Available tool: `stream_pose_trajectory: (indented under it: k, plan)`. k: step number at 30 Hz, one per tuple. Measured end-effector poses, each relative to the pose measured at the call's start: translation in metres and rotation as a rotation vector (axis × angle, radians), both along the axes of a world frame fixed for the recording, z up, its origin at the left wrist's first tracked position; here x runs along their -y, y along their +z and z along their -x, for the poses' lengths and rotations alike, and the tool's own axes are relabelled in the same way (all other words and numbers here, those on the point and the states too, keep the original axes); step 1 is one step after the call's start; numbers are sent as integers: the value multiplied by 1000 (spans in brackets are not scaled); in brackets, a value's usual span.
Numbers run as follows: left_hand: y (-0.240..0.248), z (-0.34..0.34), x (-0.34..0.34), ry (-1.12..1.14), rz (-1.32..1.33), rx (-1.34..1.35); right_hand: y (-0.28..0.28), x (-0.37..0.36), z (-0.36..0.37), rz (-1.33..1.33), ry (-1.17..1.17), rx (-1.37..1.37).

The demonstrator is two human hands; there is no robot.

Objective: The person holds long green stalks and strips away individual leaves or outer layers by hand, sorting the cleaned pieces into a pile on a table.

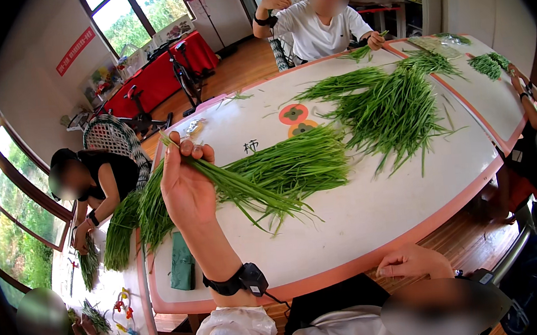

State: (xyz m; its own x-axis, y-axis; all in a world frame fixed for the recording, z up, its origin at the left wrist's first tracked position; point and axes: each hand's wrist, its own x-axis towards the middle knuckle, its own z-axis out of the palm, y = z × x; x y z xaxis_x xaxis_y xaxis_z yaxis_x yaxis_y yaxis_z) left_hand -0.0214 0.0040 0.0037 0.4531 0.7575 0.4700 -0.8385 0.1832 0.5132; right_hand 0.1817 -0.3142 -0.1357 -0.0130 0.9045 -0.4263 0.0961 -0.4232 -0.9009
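Our left grip [188, 186] is narrow, pinching a thin bundle of long green grass-like leaves [244, 183] by its pale stem end. We have it raised at the near left of the white tabletop with a pinkish-orange border [375, 215]; leaves trail down to the right across our view, and we can't tell if the tips touch anything below. Our right grip [414, 262] sits by the near edge, fingers loosely curled; we can't tell if it holds anything.

Just beyond our bundle we see a flat pile of cut green leaves [309, 157], then a bigger, looser green heap [397, 108] to its right. More leaves, a drooping green bunch [121, 234], lie left at the join with the next table. Dark green rectangular block [181, 264] is beside our left forearm, which wears a black strap with a small box-shaped device [253, 280].

Across from us, a co-worker in a white T-shirt [320, 29] holds a small green sprig [383, 33]. At left, we get a co-worker in a black sleeveless top [117, 171], bent over more leaves.
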Motion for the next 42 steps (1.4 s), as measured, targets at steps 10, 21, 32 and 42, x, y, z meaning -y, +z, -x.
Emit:
stream_pose_trajectory:
  k: [10, 21, 32, 42]
  plan:
    - [28, 37, -39, 281, -136, -164, -108, 17, 19, -277, -243, 831]
    - [82, 91, -153, 1035, -762, -1073, 11, -18, 28, -145, -89, -174]
    - [-38, 104, -245, 755, -845, -1823, -16, -47, 21, -342, -490, -19]
    - [-23, 60, -156, 980, -1102, -1648, -15, -48, 25, -341, -550, -72]
